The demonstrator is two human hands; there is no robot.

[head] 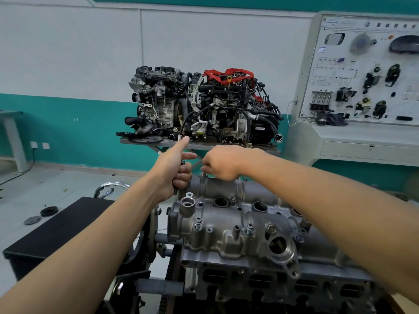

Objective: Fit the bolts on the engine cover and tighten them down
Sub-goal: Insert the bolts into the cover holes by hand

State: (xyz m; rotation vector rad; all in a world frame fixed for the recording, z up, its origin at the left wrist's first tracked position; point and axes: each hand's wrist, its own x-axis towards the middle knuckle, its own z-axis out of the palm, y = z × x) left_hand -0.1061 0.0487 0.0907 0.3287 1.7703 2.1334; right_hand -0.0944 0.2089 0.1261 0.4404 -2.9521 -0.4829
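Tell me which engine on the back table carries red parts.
The right-hand engine; red pieces run across its top, while the left engine is grey and black.

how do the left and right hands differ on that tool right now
The left hand grips the dark handle of the tool, index finger pointing straight out; the right hand has all fingers curled at the silver shaft's other end. The left sits beside the engine cover, the right over its far edge. Both hold one tool.
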